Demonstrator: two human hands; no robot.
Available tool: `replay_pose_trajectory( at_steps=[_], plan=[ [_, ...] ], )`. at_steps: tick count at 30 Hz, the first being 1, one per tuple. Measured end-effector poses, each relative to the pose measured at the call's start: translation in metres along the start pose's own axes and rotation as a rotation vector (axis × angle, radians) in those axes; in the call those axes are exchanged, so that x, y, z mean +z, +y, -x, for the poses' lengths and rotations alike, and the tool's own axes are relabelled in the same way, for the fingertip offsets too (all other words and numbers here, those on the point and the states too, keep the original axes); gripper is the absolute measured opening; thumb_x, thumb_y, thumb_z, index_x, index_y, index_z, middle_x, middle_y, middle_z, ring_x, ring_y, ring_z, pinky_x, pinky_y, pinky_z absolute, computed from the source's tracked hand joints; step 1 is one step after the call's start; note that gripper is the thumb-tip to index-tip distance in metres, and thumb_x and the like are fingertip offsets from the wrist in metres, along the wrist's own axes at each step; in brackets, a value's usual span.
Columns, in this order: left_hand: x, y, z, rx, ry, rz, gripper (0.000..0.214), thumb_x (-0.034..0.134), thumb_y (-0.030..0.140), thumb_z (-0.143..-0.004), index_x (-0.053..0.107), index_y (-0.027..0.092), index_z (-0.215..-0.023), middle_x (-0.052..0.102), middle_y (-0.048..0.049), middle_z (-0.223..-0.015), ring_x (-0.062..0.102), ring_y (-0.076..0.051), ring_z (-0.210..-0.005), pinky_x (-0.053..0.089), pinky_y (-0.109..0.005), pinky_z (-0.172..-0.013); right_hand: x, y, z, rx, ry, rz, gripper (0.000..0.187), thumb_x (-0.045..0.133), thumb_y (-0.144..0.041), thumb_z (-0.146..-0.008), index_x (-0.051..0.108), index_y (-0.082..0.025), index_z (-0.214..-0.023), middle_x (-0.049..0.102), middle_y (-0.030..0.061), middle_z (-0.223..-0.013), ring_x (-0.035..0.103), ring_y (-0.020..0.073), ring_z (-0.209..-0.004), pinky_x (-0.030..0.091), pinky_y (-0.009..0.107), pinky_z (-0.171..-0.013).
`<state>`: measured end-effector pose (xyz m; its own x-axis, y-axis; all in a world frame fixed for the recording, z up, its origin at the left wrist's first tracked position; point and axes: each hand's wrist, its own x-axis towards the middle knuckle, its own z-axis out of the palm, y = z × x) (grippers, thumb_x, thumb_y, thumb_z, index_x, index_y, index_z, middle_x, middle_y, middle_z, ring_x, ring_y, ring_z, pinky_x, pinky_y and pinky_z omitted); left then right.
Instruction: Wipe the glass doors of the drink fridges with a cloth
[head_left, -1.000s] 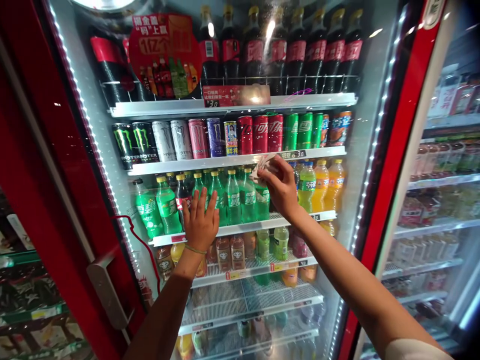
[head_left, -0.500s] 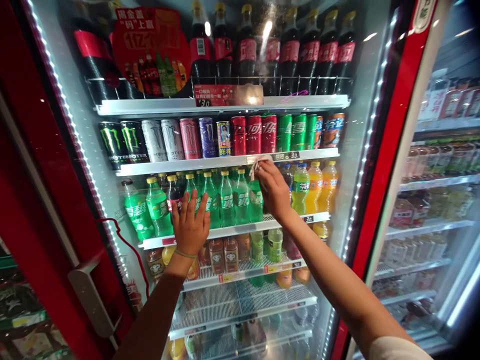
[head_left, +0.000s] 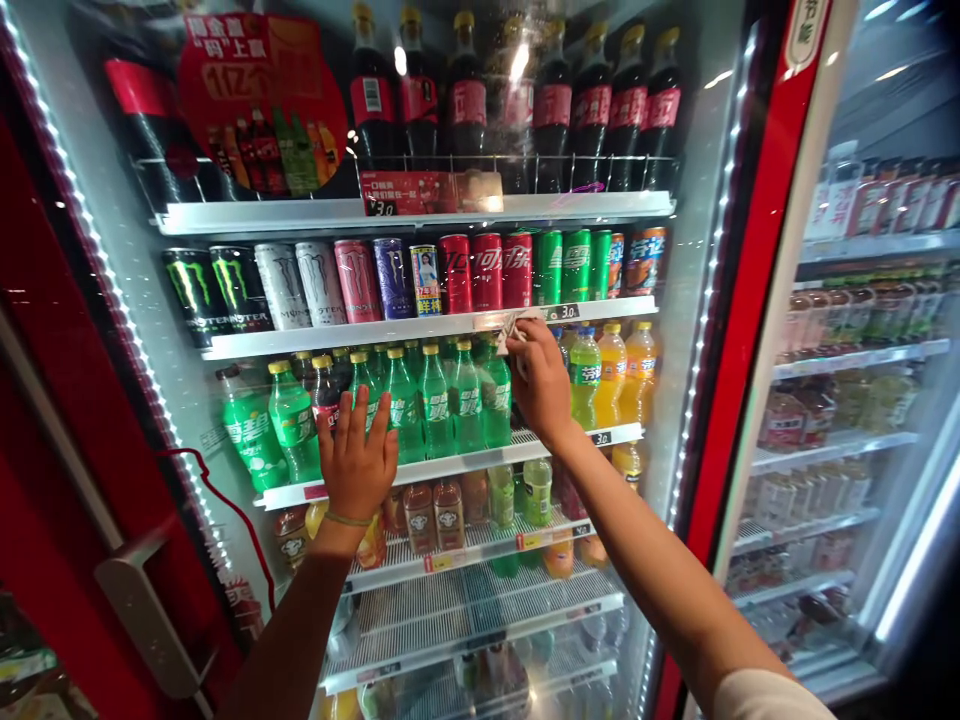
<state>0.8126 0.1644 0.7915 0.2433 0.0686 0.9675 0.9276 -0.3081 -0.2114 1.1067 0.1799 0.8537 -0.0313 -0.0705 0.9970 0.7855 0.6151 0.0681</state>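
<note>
My left hand (head_left: 358, 455) lies flat with fingers spread on the glass door (head_left: 480, 590) of a drinks cooler, in front of a row of green soda bottles (head_left: 438, 405). A thin band circles that wrist. Farther right and a bit higher, my right hand (head_left: 541, 375) is closed around a crumpled white tissue or cloth (head_left: 508, 332), held against the glass near the shelf edge under the red cans (head_left: 486, 272). Its fingertips are partly hidden by the hand and the wipe.
Cola bottles (head_left: 552, 105) fill the top shelf behind a round red sticker (head_left: 262, 100). A grey door handle (head_left: 154, 615) stands at lower left, with a red cord (head_left: 232, 500) nearby. Another cooler with bottles (head_left: 862, 320) is on the right.
The cooler and its shelves have shifted left in the picture as the view moved. My left hand stays over the same bottles; the right hand with the wipe has slid slightly right across the glass.
</note>
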Motion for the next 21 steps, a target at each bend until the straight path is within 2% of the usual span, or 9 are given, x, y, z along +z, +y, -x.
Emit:
replay_pose_trajectory(
  at_steps=[1,2,6,8,10,14,16,17,21],
  plan=[
    [0.0,0.0,0.001,-0.003,0.002,0.01,0.076,0.06,0.024,-0.098,0.025,0.034,-0.164,0.029,-0.0074,-0.169,0.026,-0.029,-0.159,0.013,-0.057,-0.132,0.0,0.001,-0.002,0.016,0.006,-0.002,0.035,0.049,-0.012,-0.101,0.063,-0.029,-0.128,0.062,0.0082,-0.145,0.049,0.0254,-0.147,0.049,0.052,-0.12],
    [0.0,0.0,0.001,-0.008,0.002,0.022,0.076,0.06,0.023,-0.098,0.025,0.034,-0.164,0.03,-0.0073,-0.169,0.026,-0.029,-0.158,0.013,-0.057,-0.132,-0.001,-0.003,0.008,0.018,0.005,0.001,0.037,0.048,-0.011,-0.101,0.062,-0.029,-0.13,0.062,0.0086,-0.145,0.05,0.0263,-0.147,0.05,0.053,-0.119],
    [-0.003,0.005,-0.002,-0.044,0.0,0.059,0.075,0.058,0.021,-0.098,0.024,0.034,-0.164,0.029,-0.0081,-0.169,0.026,-0.031,-0.158,0.011,-0.062,-0.131,-0.012,-0.034,0.111,-0.083,-0.051,0.054,0.046,0.05,-0.007,-0.096,0.06,-0.029,-0.136,0.068,0.0102,-0.135,0.058,0.0268,-0.139,0.059,0.048,-0.11],
    [-0.004,0.014,-0.009,-0.044,0.011,0.058,0.076,0.057,0.021,-0.099,0.023,0.031,-0.165,0.033,-0.0096,-0.168,0.028,-0.032,-0.158,0.008,-0.063,-0.131,-0.016,-0.036,0.132,-0.184,-0.076,0.082,0.045,0.052,-0.005,-0.095,0.062,-0.027,-0.132,0.072,0.01,-0.126,0.06,0.026,-0.136,0.061,0.045,-0.108],
    [-0.004,0.03,-0.02,-0.016,0.021,0.067,0.074,0.057,0.021,-0.099,0.025,0.029,-0.165,0.037,-0.01,-0.166,0.028,-0.031,-0.158,0.008,-0.062,-0.132,-0.017,-0.021,0.106,-0.212,-0.063,0.092,0.039,0.052,-0.005,-0.095,0.064,-0.025,-0.127,0.072,0.0105,-0.128,0.059,0.0262,-0.137,0.06,0.046,-0.109],
    [0.004,0.08,-0.04,0.031,-0.007,0.162,0.066,0.056,0.022,-0.099,0.035,0.023,-0.161,0.042,-0.0103,-0.164,0.026,-0.027,-0.159,0.015,-0.055,-0.133,-0.013,0.017,0.006,-0.042,0.025,0.068,0.032,0.048,-0.011,-0.1,0.065,-0.025,-0.123,0.064,0.0106,-0.141,0.051,0.0267,-0.145,0.053,0.053,-0.116],
    [0.01,0.104,-0.043,0.063,-0.034,0.196,0.06,0.054,0.022,-0.1,0.041,0.02,-0.159,0.044,-0.0108,-0.163,0.027,-0.026,-0.158,0.015,-0.053,-0.133,-0.014,0.018,0.003,-0.02,0.036,0.055,0.034,0.047,-0.012,-0.1,0.064,-0.027,-0.125,0.063,0.0095,-0.144,0.051,0.0264,-0.146,0.051,0.054,-0.118],
    [0.013,0.113,-0.042,0.074,-0.042,0.203,0.058,0.054,0.022,-0.1,0.042,0.02,-0.158,0.045,-0.0106,-0.162,0.029,-0.026,-0.158,0.015,-0.052,-0.133,-0.017,0.013,0.019,-0.034,0.028,0.056,0.035,0.047,-0.012,-0.1,0.063,-0.028,-0.127,0.063,0.0092,-0.143,0.051,0.0268,-0.145,0.052,0.054,-0.117],
    [0.023,0.129,-0.038,0.092,-0.079,0.206,0.059,0.052,0.022,-0.1,0.041,0.021,-0.159,0.046,-0.0097,-0.161,0.033,-0.026,-0.156,0.015,-0.051,-0.133,-0.034,-0.01,0.126,-0.104,-0.041,0.125,0.045,0.054,-0.008,-0.093,0.061,-0.03,-0.131,0.07,0.0101,-0.129,0.063,0.0296,-0.133,0.064,0.049,-0.103]
  ],
)
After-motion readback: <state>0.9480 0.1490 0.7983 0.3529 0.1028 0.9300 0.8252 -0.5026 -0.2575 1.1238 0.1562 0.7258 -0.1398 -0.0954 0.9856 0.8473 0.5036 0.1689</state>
